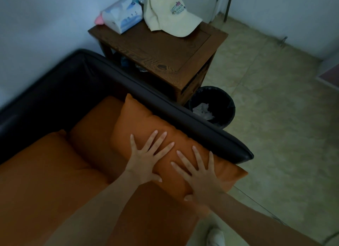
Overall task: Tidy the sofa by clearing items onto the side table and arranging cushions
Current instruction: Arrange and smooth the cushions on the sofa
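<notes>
Both hands flat, fingers spread, no grip: left hand [146, 158] and right hand [200, 174] press soft orange cushion [165, 141] at centre, against sofa's [183, 115] dark leather arm. Upper centre: wooden bench [165, 49] holds cream cap [168, 13], tissue pack [122, 14]; items behind cut off.

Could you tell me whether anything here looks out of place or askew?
Only slightly: the orange cushion leans along the sofa arm, and its near corner overhangs the front edge. Both hands press flat on it. The cap and tissue pack sit on the side table.
</notes>
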Motion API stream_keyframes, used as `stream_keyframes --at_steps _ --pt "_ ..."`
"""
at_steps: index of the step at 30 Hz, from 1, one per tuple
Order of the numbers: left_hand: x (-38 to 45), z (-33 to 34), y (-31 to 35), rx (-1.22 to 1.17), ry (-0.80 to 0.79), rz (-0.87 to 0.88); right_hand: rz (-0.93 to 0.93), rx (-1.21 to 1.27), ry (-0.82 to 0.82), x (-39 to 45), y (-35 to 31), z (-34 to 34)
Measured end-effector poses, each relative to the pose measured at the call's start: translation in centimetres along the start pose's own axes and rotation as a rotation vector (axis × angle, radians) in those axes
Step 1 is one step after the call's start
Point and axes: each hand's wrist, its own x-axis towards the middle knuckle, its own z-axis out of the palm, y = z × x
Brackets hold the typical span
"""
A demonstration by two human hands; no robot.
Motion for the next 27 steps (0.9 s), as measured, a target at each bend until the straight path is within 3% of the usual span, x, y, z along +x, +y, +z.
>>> stream_keyframes --at_steps 5,15,27 --pt "-2.5 -1.8 0.5 -0.022 0.028 -0.154 -0.085 -0.039 0.043 0.0 1.0 -2.5" --pt "-9.6 -4.8 2.7 0.001 0.172 -0.332 -0.35 -0.046 0.288 -1.0 -0.3 -6.4" --pt "-24.2 -8.7 7.6 0.06 0.164 -0.574 -0.708 -0.07 0.394 -5.5 -5.4 -12.5"
